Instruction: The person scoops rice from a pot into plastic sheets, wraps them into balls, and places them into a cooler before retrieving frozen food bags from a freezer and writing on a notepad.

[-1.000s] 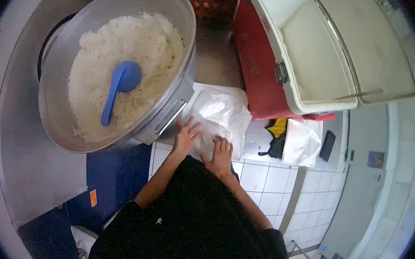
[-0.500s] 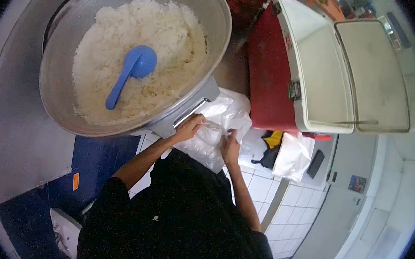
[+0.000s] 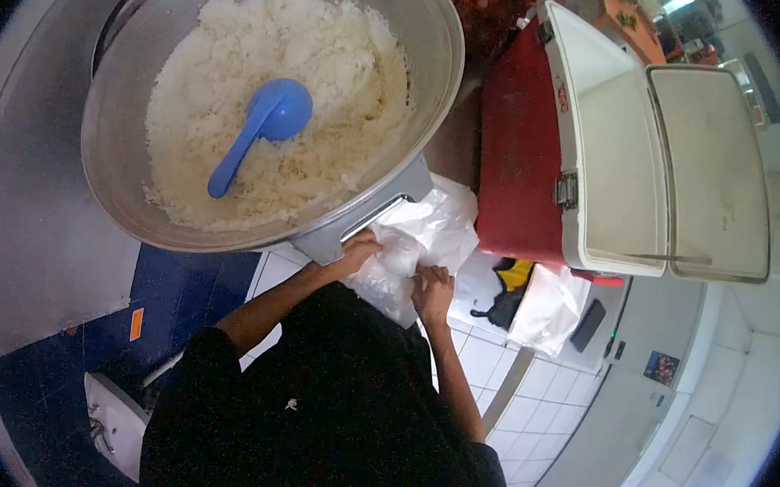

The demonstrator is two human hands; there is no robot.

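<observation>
Fingers of my left hand [image 3: 354,257] are closed on a thin white plastic bag [image 3: 394,286], just below the handle of a large metal pot [image 3: 106,144]. My right hand [image 3: 434,296] pinches the same bag on its right side. Between the hands the bag shows a rounded, whitish bulge; what is inside cannot be made out clearly. More loose clear-white plastic [image 3: 444,213] lies just beyond. The wide pot holds white rice [image 3: 341,63], with a blue scoop [image 3: 276,113] lying on top.
Right of the pot stands a red cooler [image 3: 523,153], its white lid [image 3: 721,170] swung open. Below it are a stack of white plastic bags [image 3: 546,313], a black and yellow item [image 3: 506,291] and a dark flat object [image 3: 589,324]. A metal surface [image 3: 40,213] spans the left.
My hands have shifted over the bag, and its rounded bulge now shows more plainly between them. The view has moved slightly. The scoop still lies on the rice.
</observation>
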